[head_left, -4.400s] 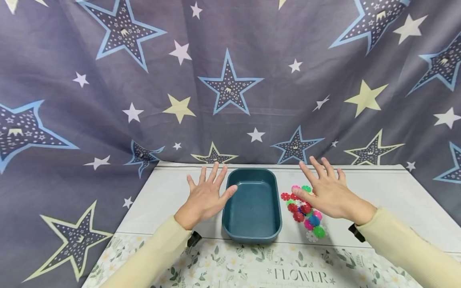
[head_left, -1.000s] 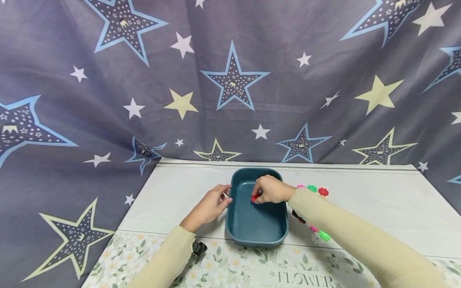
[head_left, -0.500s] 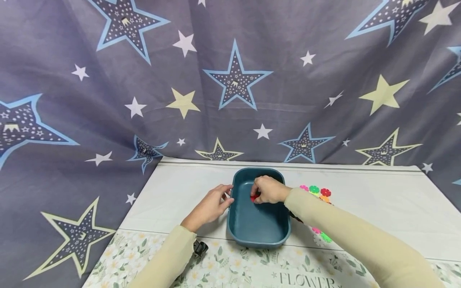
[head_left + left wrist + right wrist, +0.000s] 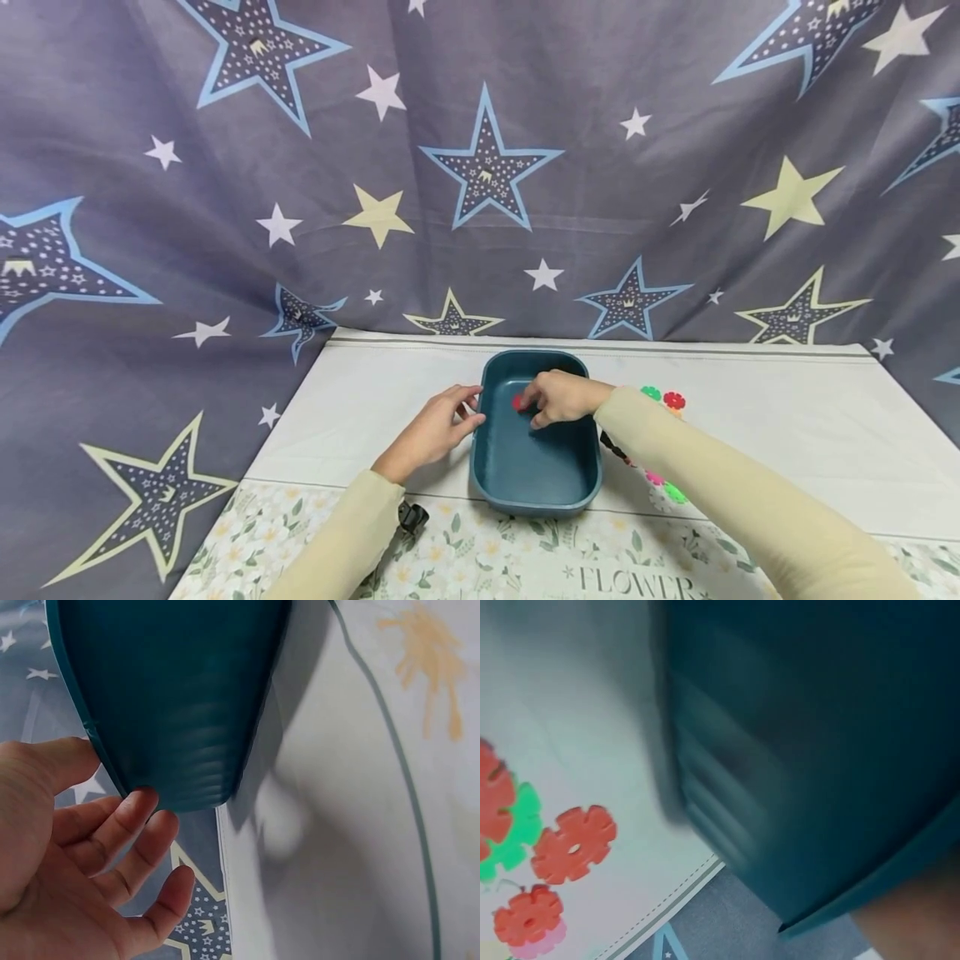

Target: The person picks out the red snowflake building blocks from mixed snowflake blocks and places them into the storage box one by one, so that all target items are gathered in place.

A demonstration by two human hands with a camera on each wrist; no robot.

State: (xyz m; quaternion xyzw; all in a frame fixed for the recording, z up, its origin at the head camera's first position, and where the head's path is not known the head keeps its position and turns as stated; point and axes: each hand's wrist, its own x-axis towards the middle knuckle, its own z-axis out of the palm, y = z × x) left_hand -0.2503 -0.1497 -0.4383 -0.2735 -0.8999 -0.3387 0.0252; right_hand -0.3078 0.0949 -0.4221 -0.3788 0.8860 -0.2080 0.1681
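A teal rectangular bin (image 4: 534,467) stands on the table. My left hand (image 4: 429,433) is at its left side, thumb and fingertips touching the edge with relaxed fingers. My right hand (image 4: 568,396) reaches inside over the right wall, index finger and thumb spread apart. A red flower-shaped plastic disc (image 4: 518,403) lies on the bin's floor by the right fingertips. Outside on the right are more notched discs, among them a red disc (image 4: 575,844) and a green disc (image 4: 674,492). The right sleeve hides part of that group.
A floral cloth (image 4: 465,542) with printed lettering covers the table's front, white cover (image 4: 765,417) behind it. A grey star-patterned curtain (image 4: 420,108) hangs along the back and left. A black wrist strap (image 4: 412,517) shows at the left cuff.
Earlier both hands hovered spread out beside the bin. The left then came to the bin's side, and the right carried a red disc inside. Now the right fingers have let it go.
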